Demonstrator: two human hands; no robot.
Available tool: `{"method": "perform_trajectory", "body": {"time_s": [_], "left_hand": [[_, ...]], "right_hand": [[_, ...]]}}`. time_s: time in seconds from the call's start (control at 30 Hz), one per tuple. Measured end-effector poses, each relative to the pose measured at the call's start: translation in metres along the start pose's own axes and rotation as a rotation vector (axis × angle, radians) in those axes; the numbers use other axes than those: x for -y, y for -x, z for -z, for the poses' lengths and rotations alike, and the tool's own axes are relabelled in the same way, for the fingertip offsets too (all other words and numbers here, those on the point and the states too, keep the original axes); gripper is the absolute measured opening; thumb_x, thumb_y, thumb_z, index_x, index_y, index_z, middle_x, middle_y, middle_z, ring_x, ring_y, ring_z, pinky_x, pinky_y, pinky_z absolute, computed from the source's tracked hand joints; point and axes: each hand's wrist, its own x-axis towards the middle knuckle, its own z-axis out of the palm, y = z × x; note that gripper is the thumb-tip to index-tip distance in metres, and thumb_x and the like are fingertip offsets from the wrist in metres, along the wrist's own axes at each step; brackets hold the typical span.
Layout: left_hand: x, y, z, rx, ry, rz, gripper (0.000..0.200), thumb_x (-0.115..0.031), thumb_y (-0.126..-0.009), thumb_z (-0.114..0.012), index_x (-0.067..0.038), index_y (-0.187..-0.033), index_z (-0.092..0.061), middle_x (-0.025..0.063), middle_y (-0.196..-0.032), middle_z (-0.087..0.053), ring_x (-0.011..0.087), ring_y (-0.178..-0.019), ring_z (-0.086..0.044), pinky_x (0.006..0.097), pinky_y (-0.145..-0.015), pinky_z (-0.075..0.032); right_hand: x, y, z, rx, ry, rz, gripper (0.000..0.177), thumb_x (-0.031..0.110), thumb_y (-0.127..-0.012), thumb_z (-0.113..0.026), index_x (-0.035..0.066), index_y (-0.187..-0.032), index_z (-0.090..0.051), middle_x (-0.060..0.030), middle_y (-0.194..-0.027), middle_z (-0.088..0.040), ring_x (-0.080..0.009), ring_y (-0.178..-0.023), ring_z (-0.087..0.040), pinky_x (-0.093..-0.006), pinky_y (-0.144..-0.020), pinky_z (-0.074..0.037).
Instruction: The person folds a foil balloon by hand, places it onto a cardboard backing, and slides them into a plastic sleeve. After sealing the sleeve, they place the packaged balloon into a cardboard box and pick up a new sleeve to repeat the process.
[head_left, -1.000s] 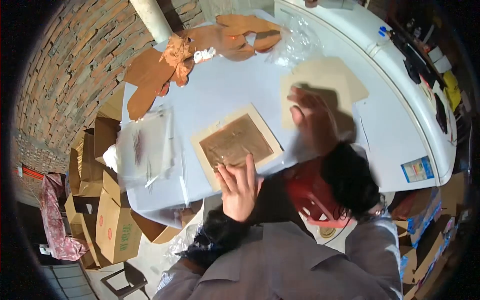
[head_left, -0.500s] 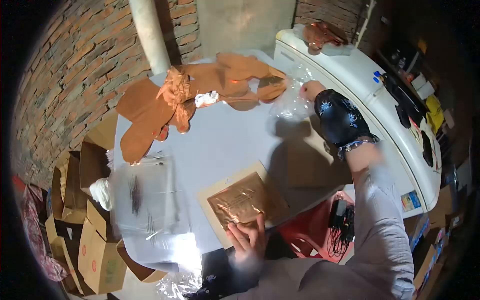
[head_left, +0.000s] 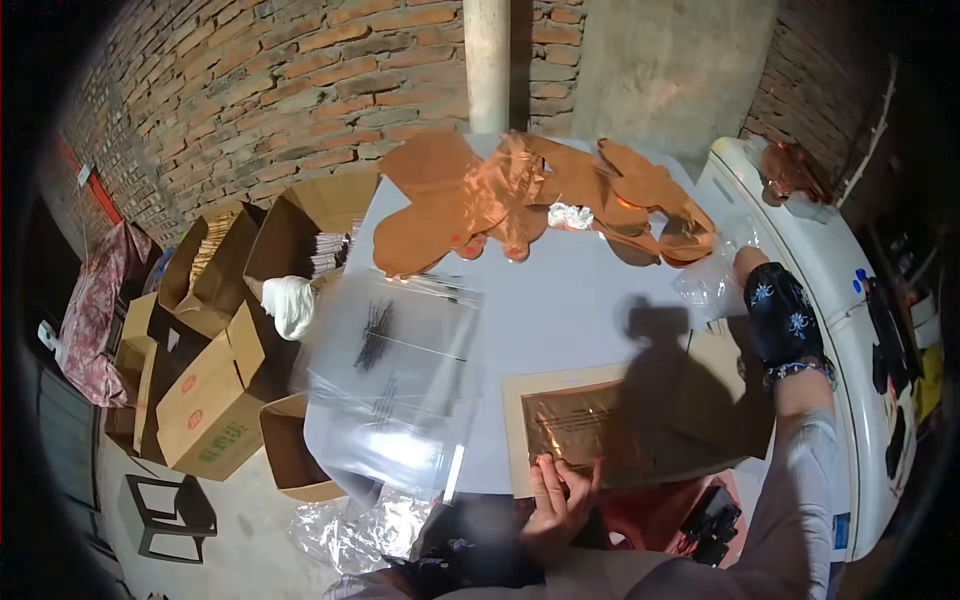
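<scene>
My left hand (head_left: 560, 497) rests on the lower edge of a copper-coloured packet (head_left: 585, 425), its fingers spread. The packet lies on a flat cardboard sheet (head_left: 514, 400) at the table's front edge. Over at the table's right side, my right hand (head_left: 748, 262) reaches to clear plastic bags (head_left: 705, 280); its fingers are mostly hidden by the dark flowered sleeve cover. Copper-coloured foil pieces (head_left: 425, 225) lie along the back of the table, with a white crumpled item (head_left: 570, 216) among them.
A stack of clear plastic sleeves (head_left: 400, 350) covers the table's left side. Open cardboard boxes (head_left: 215, 400) stand left of it, near a dark stool (head_left: 168, 515). A white appliance (head_left: 840, 300) stands at right; a red stool (head_left: 650, 515) holds black cables.
The view has swung left, so the table appears further right. My left hand remains at the packet's lower edge, and my right hand is still by the plastic bags.
</scene>
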Motion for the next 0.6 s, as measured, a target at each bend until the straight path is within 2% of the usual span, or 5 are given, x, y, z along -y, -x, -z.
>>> {"method": "perform_trajectory", "body": {"time_s": [0.13,0.27,0.37,0.4,0.6], "left_hand": [[-0.002,0.001,0.001,0.029,0.026,0.002,0.048,-0.023,-0.099,-0.045,-0.015,-0.146,-0.042,0.0231,-0.112,-0.053,0.0433,-0.106,-0.065,0.0491,-0.089,-0.058],[0.001,-0.004,0.008,-0.031,0.114,0.061,0.052,-0.008,-0.094,-0.049,-0.009,-0.145,-0.045,0.0230,-0.108,-0.057,0.0441,-0.106,-0.066,0.0502,-0.092,-0.057],[-0.004,0.001,-0.001,-0.008,-0.003,0.014,0.049,-0.014,-0.099,-0.042,-0.014,-0.148,-0.039,0.0259,-0.109,-0.055,0.0470,-0.109,-0.063,0.0512,-0.094,-0.056],[0.010,-0.003,0.009,0.028,-0.058,-0.079,0.050,-0.013,-0.099,-0.042,-0.014,-0.149,-0.039,0.0263,-0.107,-0.056,0.0473,-0.109,-0.063,0.0518,-0.096,-0.055],[0.010,-0.004,0.012,0.013,0.059,-0.042,0.052,-0.019,-0.098,-0.043,-0.014,-0.149,-0.040,0.0265,-0.108,-0.057,0.0479,-0.110,-0.062,0.0531,-0.094,-0.055]], "right_hand": [[-0.010,0.007,0.005,-0.035,-0.105,0.131,0.023,0.018,-0.081,-0.061,-0.002,-0.079,-0.072,-0.0226,-0.074,-0.070,-0.0359,-0.074,-0.071,-0.0432,-0.073,-0.057],[-0.020,0.008,0.011,0.136,-0.390,0.075,0.024,0.027,-0.078,-0.066,0.003,-0.074,-0.070,-0.0093,-0.061,-0.064,-0.0175,-0.061,-0.064,-0.0348,-0.063,-0.052],[-0.028,-0.010,-0.004,0.109,-0.241,0.192,0.032,0.033,-0.082,-0.060,0.003,-0.084,-0.073,-0.0122,-0.070,-0.069,-0.0198,-0.063,-0.063,-0.0392,-0.065,-0.051],[-0.025,-0.007,-0.001,0.080,-0.280,0.180,0.033,0.036,-0.071,-0.070,0.005,-0.082,-0.073,-0.0180,-0.078,-0.071,-0.0317,-0.074,-0.069,-0.0446,-0.072,-0.053],[-0.016,0.011,0.023,0.103,-0.274,0.111,0.038,0.038,-0.071,-0.067,0.004,-0.087,-0.074,-0.0207,-0.085,-0.071,-0.0362,-0.082,-0.069,-0.0440,-0.080,-0.054]]}}
